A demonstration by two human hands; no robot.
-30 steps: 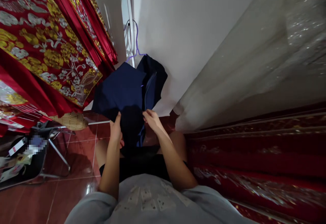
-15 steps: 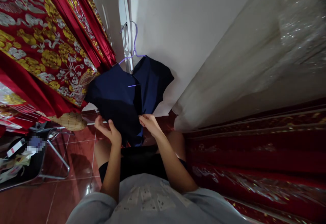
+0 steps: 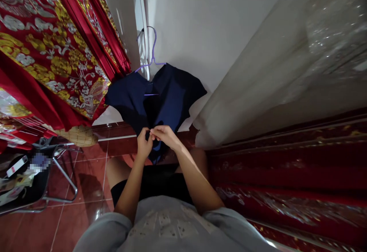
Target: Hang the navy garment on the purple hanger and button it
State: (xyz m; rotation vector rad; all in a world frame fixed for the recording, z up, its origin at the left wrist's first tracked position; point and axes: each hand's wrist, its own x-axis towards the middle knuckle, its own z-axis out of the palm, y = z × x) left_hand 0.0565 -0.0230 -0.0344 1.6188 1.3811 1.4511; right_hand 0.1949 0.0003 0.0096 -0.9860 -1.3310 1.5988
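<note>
A dark navy short-sleeved garment (image 3: 174, 95) with an open front hangs before me on a purple wire hanger (image 3: 154, 55). My left hand (image 3: 144, 143) is closed in a pinch at the garment's front, lower down. Right beside it, fingertips meeting, my right hand (image 3: 165, 135) pinches the other front edge. Whatever fastening may lie between the fingertips is too small to make out. The lower end of the cloth hangs behind and below both hands, above my knees.
Red cloth with gold and silver embroidery (image 3: 60, 64) hangs at the left. A folding chair (image 3: 64, 175) holding small items stands on the red tiled floor (image 3: 88, 183). Pale plastic-like sheeting (image 3: 266, 64) and more red embroidered fabric (image 3: 275, 171) line the right side.
My left hand has moved right from beside the garment and closed next to my right hand. My right hand has shifted slightly left, and the garment's two front sides have drawn together.
</note>
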